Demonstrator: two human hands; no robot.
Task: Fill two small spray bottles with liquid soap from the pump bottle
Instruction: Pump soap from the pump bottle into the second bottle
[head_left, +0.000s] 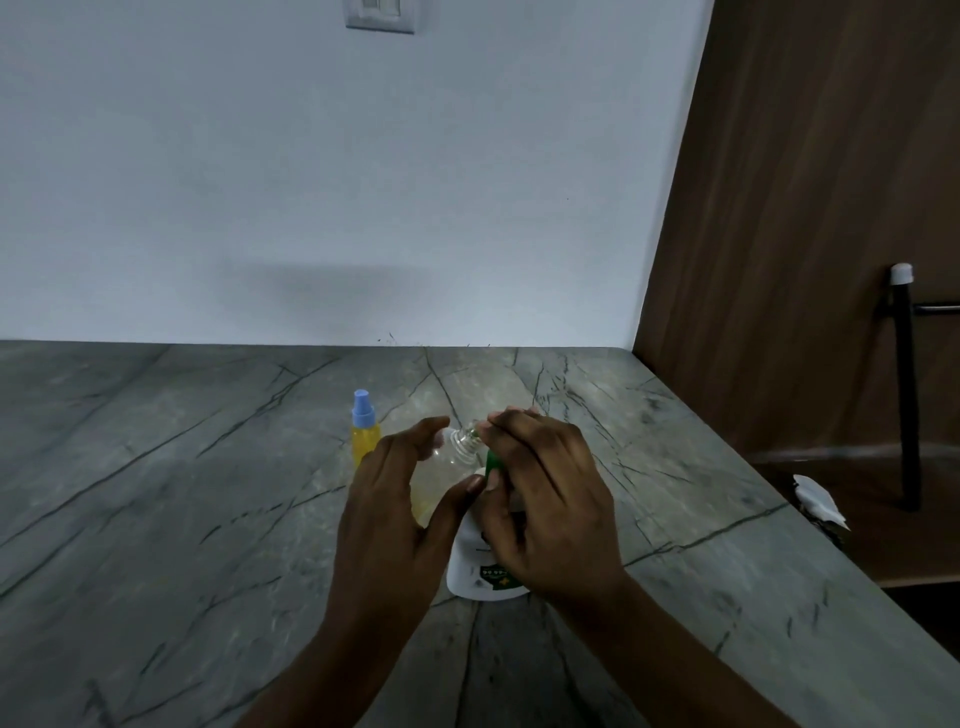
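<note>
My left hand (387, 499) grips a small clear spray bottle (451, 457) that holds some yellow liquid; it is tilted and its open threaded neck points right. My right hand (540, 493) lies over the green pump head (491, 462) of the white pump bottle (475, 566), fingers curled on it beside the open neck. The pump bottle stands on the grey marble counter (208, 493), largely hidden by both hands. A second small bottle (364, 428), yellow with a blue spray cap, stands upright just behind my left hand.
The counter ends at a white wall behind and at an edge on the right. Beyond that edge are a wooden panel (805, 208), a black chair leg (906, 384) and a white crumpled scrap (818, 501) on the floor.
</note>
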